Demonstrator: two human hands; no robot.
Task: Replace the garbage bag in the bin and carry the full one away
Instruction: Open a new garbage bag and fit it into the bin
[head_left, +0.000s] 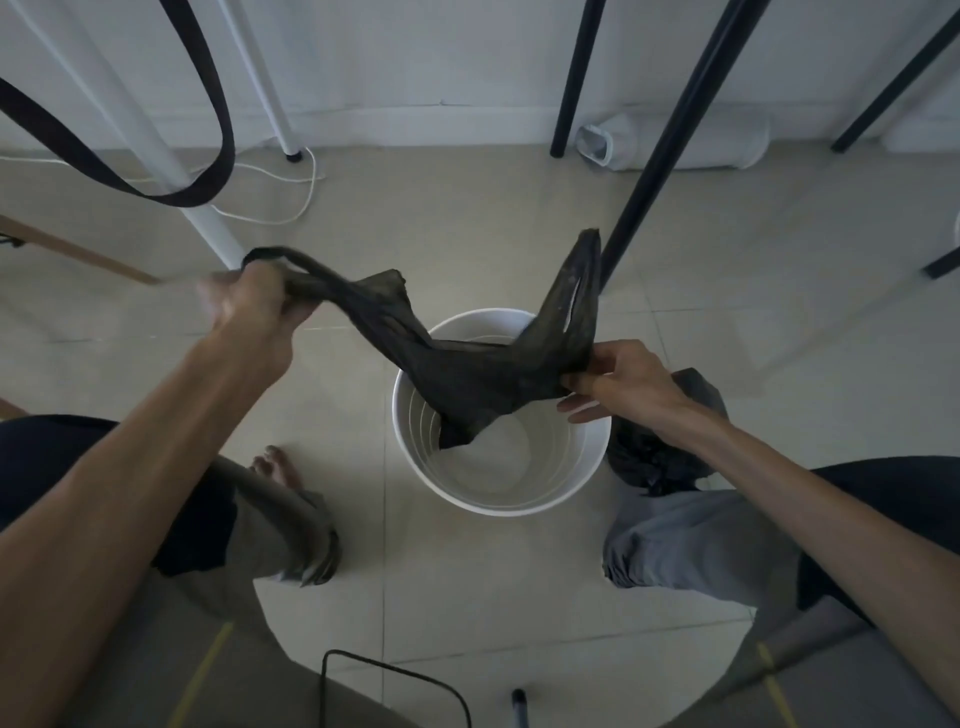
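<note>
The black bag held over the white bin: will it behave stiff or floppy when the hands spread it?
Probably very floppy: the black bag sags between the left hand and right hand. Likely light, since its tail hangs loosely into the white bin. Its thin film may tear if overstretched.

Arms: bare to above the elbow, no watch or rings on the left hand (254, 306) or the right hand (623, 379).
Top: dark short sleeves, at 9 and 3 o'clock.
Trousers: grey-olive, cuffs gathered at the hem.
Feet: a bare foot (275, 467) at 8 o'clock.
</note>
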